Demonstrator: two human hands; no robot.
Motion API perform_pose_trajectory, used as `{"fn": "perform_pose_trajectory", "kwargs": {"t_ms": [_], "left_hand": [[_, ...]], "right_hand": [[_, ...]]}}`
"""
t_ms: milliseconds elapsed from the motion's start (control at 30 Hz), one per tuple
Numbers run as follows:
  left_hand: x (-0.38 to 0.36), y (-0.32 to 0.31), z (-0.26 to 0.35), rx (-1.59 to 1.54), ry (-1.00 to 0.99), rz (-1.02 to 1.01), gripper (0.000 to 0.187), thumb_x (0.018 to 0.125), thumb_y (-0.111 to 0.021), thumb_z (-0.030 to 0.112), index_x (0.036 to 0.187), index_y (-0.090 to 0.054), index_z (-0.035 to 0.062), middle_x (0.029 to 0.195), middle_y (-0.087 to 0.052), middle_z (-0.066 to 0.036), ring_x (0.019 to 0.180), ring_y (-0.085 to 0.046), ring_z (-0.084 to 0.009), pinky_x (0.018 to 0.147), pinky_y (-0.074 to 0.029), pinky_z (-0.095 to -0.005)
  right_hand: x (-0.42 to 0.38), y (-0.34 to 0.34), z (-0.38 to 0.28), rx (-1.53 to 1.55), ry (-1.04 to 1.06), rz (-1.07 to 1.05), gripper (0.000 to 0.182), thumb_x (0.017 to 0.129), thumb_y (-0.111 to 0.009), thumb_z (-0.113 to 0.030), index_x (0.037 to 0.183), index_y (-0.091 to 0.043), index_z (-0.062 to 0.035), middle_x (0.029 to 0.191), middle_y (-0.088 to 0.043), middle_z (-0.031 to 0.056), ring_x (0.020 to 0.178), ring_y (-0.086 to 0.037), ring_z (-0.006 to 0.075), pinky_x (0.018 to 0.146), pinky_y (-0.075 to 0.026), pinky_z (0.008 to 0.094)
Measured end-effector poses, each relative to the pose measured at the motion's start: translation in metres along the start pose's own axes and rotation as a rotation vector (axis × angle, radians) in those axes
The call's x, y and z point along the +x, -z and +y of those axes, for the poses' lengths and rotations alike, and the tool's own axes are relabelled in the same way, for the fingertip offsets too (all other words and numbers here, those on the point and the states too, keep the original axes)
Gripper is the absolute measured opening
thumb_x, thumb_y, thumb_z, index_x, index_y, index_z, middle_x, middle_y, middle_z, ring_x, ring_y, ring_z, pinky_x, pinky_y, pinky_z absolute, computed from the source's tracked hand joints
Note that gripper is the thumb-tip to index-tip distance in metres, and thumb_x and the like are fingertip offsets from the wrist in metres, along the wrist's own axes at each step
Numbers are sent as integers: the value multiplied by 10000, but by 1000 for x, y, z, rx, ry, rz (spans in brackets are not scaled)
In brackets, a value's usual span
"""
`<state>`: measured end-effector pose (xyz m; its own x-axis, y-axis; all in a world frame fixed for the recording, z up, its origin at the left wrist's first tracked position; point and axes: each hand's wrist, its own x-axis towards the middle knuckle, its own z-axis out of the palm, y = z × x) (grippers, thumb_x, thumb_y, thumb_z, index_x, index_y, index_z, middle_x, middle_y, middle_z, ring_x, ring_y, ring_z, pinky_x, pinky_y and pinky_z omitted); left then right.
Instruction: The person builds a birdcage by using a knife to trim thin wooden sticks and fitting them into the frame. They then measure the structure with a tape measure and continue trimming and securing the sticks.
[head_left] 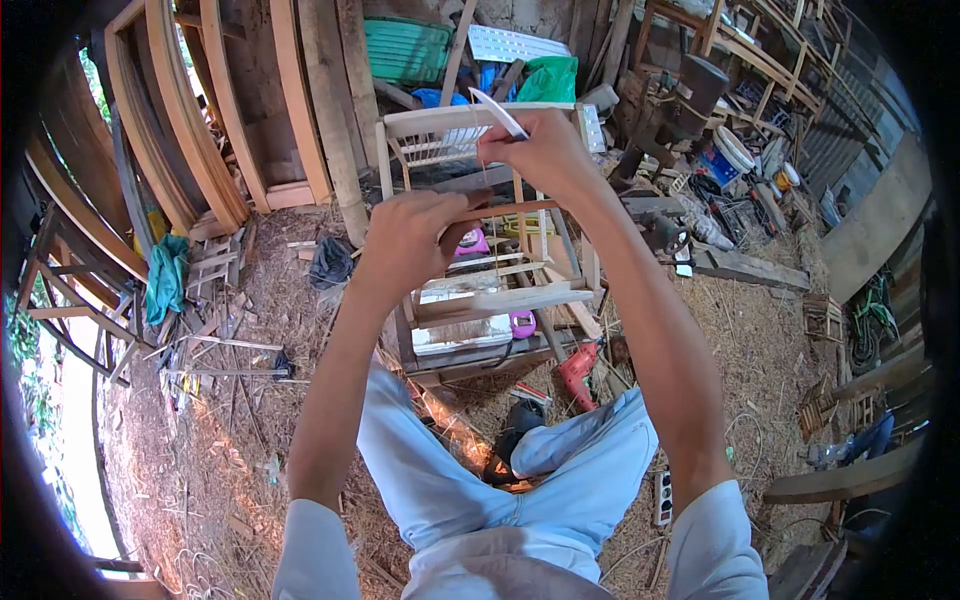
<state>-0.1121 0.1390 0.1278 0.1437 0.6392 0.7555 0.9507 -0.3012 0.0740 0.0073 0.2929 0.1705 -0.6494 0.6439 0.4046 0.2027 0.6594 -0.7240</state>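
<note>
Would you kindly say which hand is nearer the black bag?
Left. In view, the left hand is right of the black bag; the right hand is farther right and higher.

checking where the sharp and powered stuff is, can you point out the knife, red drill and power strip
Knife (499, 114): head view, on the bare blade.
Red drill (576, 374): head view, on its body.
Power strip (663, 498): head view, middle of its top face.

The knife and stick are above the frame before the person, with the drill on the floor to its right, a power strip nearer, door frames behind left, and probably a bucket behind right.
</note>
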Motion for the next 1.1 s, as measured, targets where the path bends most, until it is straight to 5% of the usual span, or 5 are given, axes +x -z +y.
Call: {"fn": "perform_pose_trajectory", "kwargs": {"t_ms": [467,667,767,833,1100], "left_hand": [[-2,2,6,55,65,-20,257,668,-735,120,902,-631,95,772,-659,-96,705,-633,-300,592,-488,-388],[3,2,11,5,111,-52,257,709,-696,113,952,-614,87,806,-673,-93,733,-644,-295,630,-497,-390],[9,-8,13,-201,189,152,288,732,-667,100,1013,-602,96,827,-680,-93,773,-654,-295,668,-501,-391],[18,-15,14,-160,390,110,284,799,-656,216,1044,-579,95,797,-677,-101,728,-652,-295,628,-497,-400],[22,-5,23,-139,517,2,127,811,-650,243,858,-661,126,699,-666,-88,642,-644,-274,584,-490,-395]], "right_hand": [[5,2,-13,472,-292,-69,188,798,-679,-180,897,-656,-22,786,-668,20,433,-308,17,380,-212,184],[4,6,-13,513,-355,-108,205,793,-689,-171,916,-648,-13,824,-676,25,436,-309,11,372,-229,187],[0,6,-19,558,-384,-97,201,797,-686,-164,921,-650,-10,833,-677,25,437,-306,8,372,-226,181],[1,5,-21,559,-422,-74,213,795,-684,-157,941,-650,-6,853,-677,28,437,-304,5,372,-221,180],[0,-4,-17,932,-639,-93,148,787,-675,-163,856,-593,-62,821,-662,17,388,-267,15,341,-210,185]]}}
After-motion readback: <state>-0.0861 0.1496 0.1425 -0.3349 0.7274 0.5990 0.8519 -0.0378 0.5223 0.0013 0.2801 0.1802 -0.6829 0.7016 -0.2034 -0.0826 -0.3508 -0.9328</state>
